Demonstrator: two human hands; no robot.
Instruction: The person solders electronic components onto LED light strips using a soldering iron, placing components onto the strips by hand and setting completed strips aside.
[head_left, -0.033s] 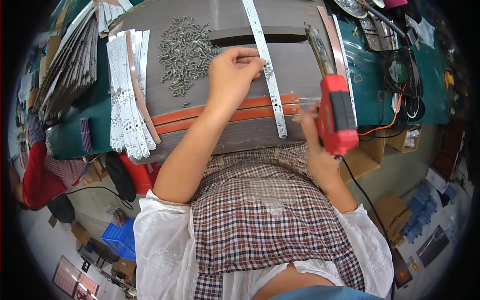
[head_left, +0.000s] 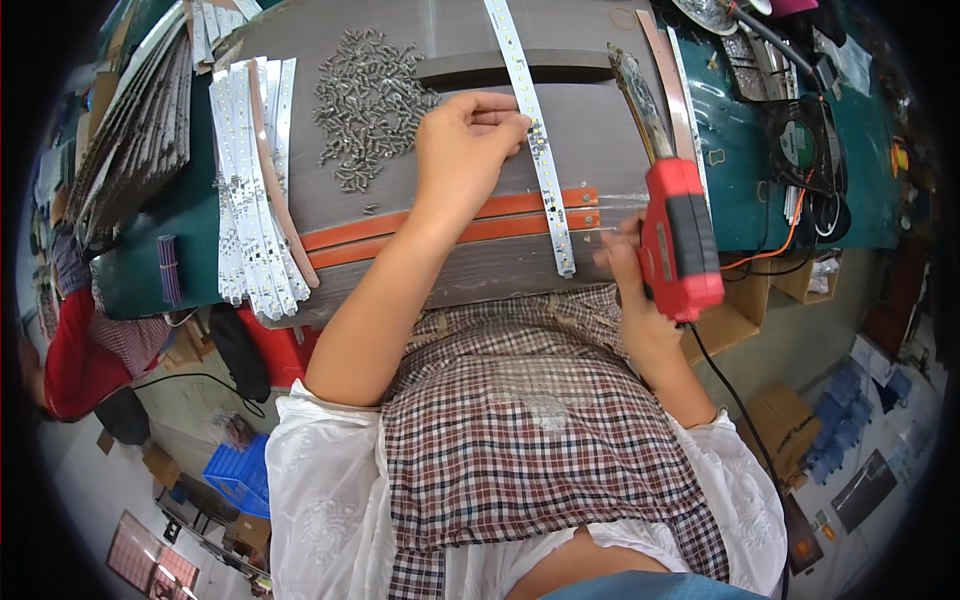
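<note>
My left hand [head_left: 465, 140] rests on a grey work board [head_left: 590, 120], its fingertips gripping the edge of a long white LED strip [head_left: 548, 190] that runs from the far edge to the near edge. My right hand [head_left: 632, 290] holds a red electric screwdriver [head_left: 680, 240] by its body just off the board's near right corner, with its tip pointing away over the board. A pile of small metal screws [head_left: 365, 100] lies left of my left hand. Two orange bands [head_left: 400, 235] cross the board under the strip.
Several white LED strips [head_left: 250, 200] lie stacked at the board's left edge, with grey panels [head_left: 130, 120] beyond them. On the green table [head_left: 740, 200] to the right is a small black fan [head_left: 797, 143] with cables. A blue crate [head_left: 235, 475] and cardboard boxes [head_left: 780, 420] stand on the floor.
</note>
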